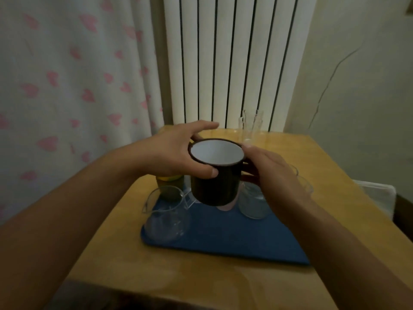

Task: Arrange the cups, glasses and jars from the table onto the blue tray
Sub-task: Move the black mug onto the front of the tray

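Note:
A dark brown mug [214, 186] with a white inside hangs in the air above the blue tray [234, 240]. My left hand [176, 153] grips its rim and side from the left. My right hand [270, 173] holds its handle on the right. On the tray stand a clear glass pitcher [166, 213] at the front left, a ribbed glass [253, 203] to the right, and a jar with yellow-green contents [168, 186] at the back left. A pinkish cup [225, 206] is mostly hidden behind the mug.
A tall clear glass [251, 126] stands at the far edge of the wooden table [178, 271], near the radiator. Another clear glass item [304, 182] shows behind my right hand. A curtain hangs at the left; a wall is at the right.

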